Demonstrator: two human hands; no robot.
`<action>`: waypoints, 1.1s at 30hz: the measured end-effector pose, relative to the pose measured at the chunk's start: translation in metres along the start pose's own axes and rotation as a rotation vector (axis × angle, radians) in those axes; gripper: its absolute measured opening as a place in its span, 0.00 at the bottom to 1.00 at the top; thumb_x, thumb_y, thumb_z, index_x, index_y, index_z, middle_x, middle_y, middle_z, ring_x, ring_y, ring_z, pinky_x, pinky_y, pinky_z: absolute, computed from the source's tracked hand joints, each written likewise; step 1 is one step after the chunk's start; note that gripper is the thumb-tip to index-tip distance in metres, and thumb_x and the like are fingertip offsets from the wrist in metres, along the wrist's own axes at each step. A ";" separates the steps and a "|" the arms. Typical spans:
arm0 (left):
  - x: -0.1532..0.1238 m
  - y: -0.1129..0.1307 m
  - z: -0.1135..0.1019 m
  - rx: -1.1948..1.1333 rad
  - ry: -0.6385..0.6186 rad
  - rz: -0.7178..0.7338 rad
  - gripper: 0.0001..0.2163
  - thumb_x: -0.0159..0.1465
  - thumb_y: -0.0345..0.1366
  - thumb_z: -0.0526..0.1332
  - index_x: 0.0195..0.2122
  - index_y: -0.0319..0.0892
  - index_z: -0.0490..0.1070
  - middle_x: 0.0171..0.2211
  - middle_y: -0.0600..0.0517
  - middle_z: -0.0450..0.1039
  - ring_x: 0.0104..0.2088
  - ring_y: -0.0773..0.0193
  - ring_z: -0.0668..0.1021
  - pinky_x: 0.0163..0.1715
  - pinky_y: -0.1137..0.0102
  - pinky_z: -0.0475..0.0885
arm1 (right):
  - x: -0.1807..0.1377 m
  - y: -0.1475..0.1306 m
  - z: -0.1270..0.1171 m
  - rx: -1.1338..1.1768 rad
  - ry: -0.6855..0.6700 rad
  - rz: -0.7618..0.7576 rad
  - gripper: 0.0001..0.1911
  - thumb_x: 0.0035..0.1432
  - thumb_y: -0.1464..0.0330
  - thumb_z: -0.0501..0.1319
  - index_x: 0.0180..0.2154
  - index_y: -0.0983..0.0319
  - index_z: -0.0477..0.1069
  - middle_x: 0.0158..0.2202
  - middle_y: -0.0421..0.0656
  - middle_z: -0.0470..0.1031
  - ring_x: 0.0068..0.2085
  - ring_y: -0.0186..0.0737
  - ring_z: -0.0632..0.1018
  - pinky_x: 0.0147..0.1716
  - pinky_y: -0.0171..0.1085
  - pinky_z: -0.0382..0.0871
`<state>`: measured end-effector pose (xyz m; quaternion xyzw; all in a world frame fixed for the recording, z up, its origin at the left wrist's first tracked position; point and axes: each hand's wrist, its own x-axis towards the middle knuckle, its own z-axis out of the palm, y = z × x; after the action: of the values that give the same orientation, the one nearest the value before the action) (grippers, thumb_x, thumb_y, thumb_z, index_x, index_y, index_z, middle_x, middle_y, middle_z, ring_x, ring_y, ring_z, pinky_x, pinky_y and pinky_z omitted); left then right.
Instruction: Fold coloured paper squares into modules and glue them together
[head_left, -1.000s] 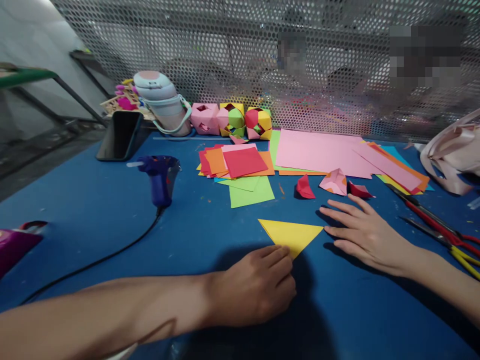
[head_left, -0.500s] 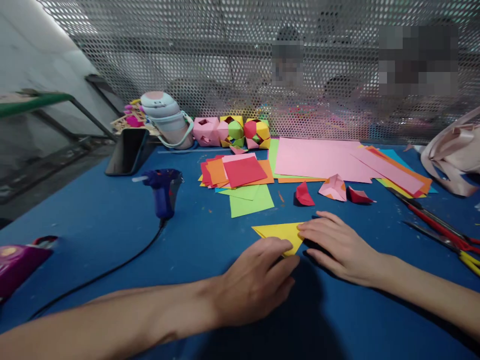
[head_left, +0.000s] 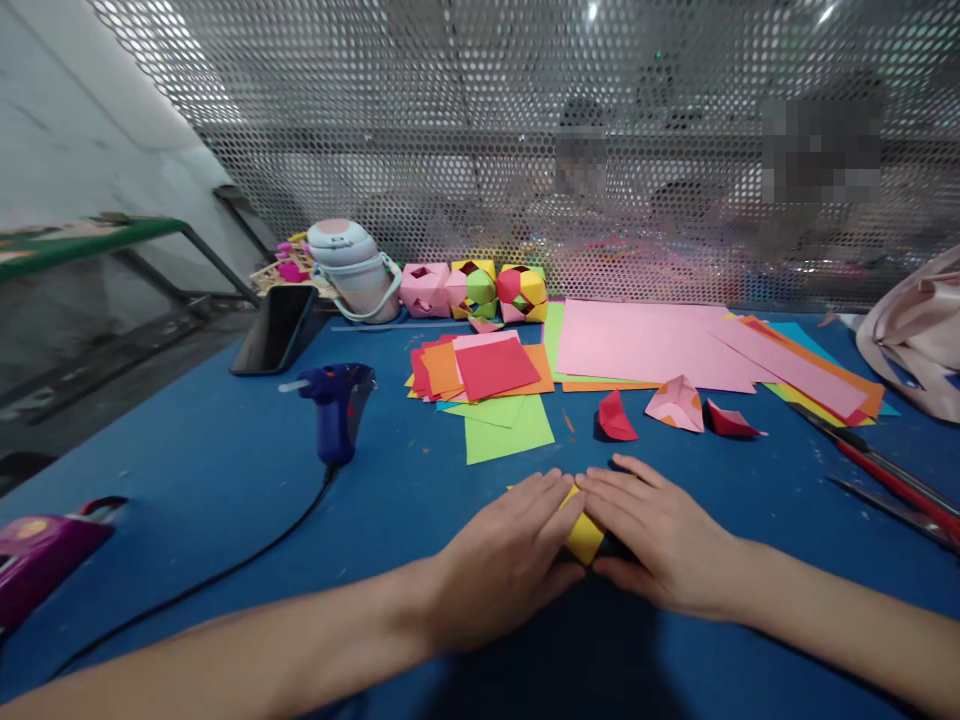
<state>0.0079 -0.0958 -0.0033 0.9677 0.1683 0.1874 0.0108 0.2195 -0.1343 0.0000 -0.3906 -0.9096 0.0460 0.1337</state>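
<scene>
A small folded piece of yellow paper (head_left: 584,533) lies on the blue table, with a triangular lower tip showing between my hands. My left hand (head_left: 506,555) rests over its left part, fingers stretched out flat and pressing on it, hiding most of that side. From the right, my right hand (head_left: 660,535) touches the paper with extended fingertips, its thumb apart near the lower tip. Just beyond my hands stand a folded red piece (head_left: 616,417), a pink piece with orange corners (head_left: 677,404) and another red piece (head_left: 731,420).
A blue glue gun (head_left: 337,412) with a black cord stands left. Behind lie stacked coloured squares (head_left: 499,368) and pink sheets (head_left: 645,345). Paper balls (head_left: 474,290), a bottle (head_left: 352,270) and a phone (head_left: 274,330) line the back. Scissors (head_left: 892,470) lie right, a purple object (head_left: 49,545) left.
My left hand has gone from pinching the yellow paper to lying flatter over it. My right hand has moved left onto the paper, close to the left. The view has tilted slightly upward.
</scene>
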 end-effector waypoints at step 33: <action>-0.007 -0.023 0.003 0.460 0.233 0.097 0.10 0.66 0.29 0.46 0.38 0.38 0.67 0.28 0.49 0.73 0.24 0.65 0.71 0.25 0.69 0.63 | 0.008 0.007 0.008 -0.083 0.212 0.038 0.13 0.58 0.68 0.53 0.44 0.65 0.67 0.39 0.44 0.77 0.39 0.38 0.74 0.58 0.46 0.49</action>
<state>-0.0040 -0.0764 -0.0102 0.9234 0.1602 0.2548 -0.2381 0.2170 -0.1236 -0.0078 -0.4155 -0.8840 -0.0308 0.2120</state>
